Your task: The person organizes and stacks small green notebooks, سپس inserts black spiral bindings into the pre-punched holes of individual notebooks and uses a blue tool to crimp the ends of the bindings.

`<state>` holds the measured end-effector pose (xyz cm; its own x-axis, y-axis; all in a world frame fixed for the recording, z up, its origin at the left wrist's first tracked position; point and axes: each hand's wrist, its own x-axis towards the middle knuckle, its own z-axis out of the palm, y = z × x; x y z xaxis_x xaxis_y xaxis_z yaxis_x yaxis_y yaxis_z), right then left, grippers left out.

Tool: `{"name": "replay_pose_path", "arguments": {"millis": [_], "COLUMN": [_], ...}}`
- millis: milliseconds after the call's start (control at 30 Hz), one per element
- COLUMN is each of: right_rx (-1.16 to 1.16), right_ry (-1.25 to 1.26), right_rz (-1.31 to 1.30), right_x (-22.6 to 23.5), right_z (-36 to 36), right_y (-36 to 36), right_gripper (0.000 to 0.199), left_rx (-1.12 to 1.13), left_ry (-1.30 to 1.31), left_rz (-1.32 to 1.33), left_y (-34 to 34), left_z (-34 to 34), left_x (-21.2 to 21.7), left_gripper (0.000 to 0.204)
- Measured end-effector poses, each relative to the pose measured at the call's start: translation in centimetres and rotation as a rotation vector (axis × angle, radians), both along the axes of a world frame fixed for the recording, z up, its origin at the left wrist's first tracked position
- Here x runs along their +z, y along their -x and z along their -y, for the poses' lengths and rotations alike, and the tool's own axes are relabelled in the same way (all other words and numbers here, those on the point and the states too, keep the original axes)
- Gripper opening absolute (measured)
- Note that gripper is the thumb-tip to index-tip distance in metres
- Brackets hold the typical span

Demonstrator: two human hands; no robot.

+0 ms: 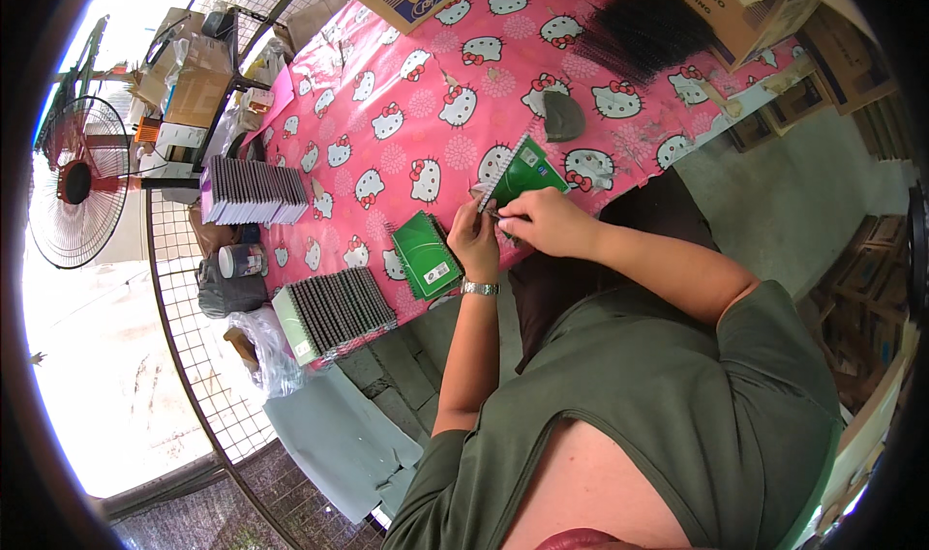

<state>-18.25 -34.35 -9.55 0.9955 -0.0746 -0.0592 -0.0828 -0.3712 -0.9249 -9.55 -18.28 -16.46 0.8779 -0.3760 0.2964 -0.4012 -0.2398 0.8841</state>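
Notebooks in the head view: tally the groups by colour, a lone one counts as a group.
Green: 3 (long green stack; low pile or lone notebook near the left hand; green notebook at the left and right hand)
Purple: 1 (purple stack)
Total: 4

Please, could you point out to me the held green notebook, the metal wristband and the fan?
Held green notebook (530, 171): head view, on its front cover.
Metal wristband (480, 288): head view, on its links.
Fan (74, 181): head view, on its hub.
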Motion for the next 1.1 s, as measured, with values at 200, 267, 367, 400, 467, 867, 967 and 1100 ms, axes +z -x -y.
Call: {"name": "replay_pose_path", "arguments": {"millis": [200, 267, 367, 400, 467, 867, 967, 1100], "right_rx": [0.053, -0.099, -0.207, -0.207, -0.349, -0.400, -0.511, -0.483], "right_ry": [-0.090, 0.308, 0.633, 0.530, 0.743, 1.183, 0.974, 0.639], "right_rz": [0.032, 0.195, 0.114, 0.080, 0.183, -0.058, 0.081, 0.384], "right_x": [-1.4, -3.5, -5.9, -5.9, -6.6, -6.5, -5.4, -3.2], "right_z": [3.5, 7.4, 13.3, 14.4, 17.3, 23.5, 23.1, 21.8], "right_y": [1.4, 2.5, 4.4, 4.1, 2.6, -7.4, -6.9, -4.6], "right_gripper": [0.040, 0.034, 0.035, 0.035, 0.033, 0.025, 0.026, 0.027], "left_rx": [0.154, 0.385, 0.486, 0.518, 0.626, -0.336, -0.394, -0.564], "left_ry": [0.357, 0.478, 0.315, 0.182, -0.252, -0.672, -0.834, -0.846], "left_rz": [-0.235, -0.289, -0.275, -0.236, -0.232, 0.497, 0.568, 0.401], "left_y": [1.2, 1.6, 1.4, 1.3, 1.5, 2.3, 2.1, 1.3], "left_z": [-2.7, -4.3, -10.8, -13.3, -13.9, 3.7, 4.2, 3.7], "left_x": [1.7, 5.4, 3.9, 2.2, 2.0, 4.0, 2.0, 5.5], "left_gripper": [0.017, 0.020, 0.023, 0.024, 0.029, 0.033, 0.036, 0.038]}}
